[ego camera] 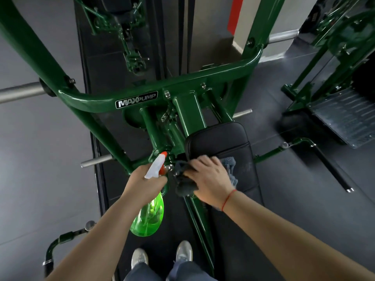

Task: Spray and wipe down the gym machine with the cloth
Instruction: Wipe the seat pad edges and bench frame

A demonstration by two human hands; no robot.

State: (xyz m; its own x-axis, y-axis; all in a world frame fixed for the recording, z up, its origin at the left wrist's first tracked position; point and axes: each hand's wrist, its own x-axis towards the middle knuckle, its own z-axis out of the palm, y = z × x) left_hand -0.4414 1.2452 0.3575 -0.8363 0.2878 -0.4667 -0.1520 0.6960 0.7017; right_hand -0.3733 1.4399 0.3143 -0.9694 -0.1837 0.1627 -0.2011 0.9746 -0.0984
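Green spray bottle (147, 217) gripped in left hand (142, 184); right hand (211, 179) clutches crumpled grey cloth (185, 187).

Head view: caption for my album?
Right hand holds a cloth against the black pad; left hand grips a green spray bottle.
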